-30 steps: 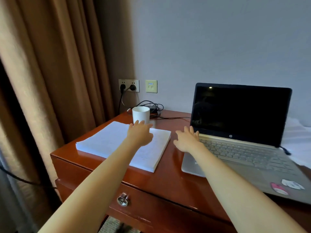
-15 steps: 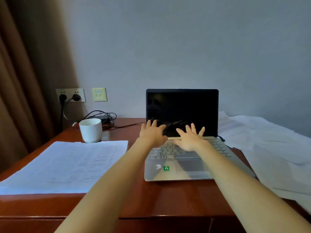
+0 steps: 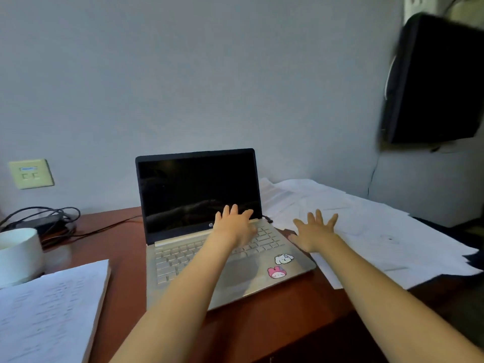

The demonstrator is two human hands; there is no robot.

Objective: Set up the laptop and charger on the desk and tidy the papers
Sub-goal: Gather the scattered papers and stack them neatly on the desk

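An open silver laptop (image 3: 201, 258) with a dark screen and two stickers stands on the brown desk (image 3: 125, 247). My left hand (image 3: 233, 226) is stretched out over the right part of its keyboard, fingers spread. My right hand (image 3: 313, 233) reaches past the laptop's right edge with fingers spread, above the near edge of the loose white papers (image 3: 366, 231) spread to the right. A neat stack of printed papers (image 3: 49, 310) lies at the lower left. The black charger and its coiled cable (image 3: 49, 221) lie at the back left of the desk.
A white cup (image 3: 18, 252) stands at the left edge behind the paper stack. A pale wall socket plate (image 3: 31, 174) is on the wall at the left. A black screen (image 3: 434, 79) hangs on the wall at the upper right.
The view has swung to the right. My right hand has moved off the keyboard toward the loose papers on the right; my left hand has moved to the keyboard's right side.
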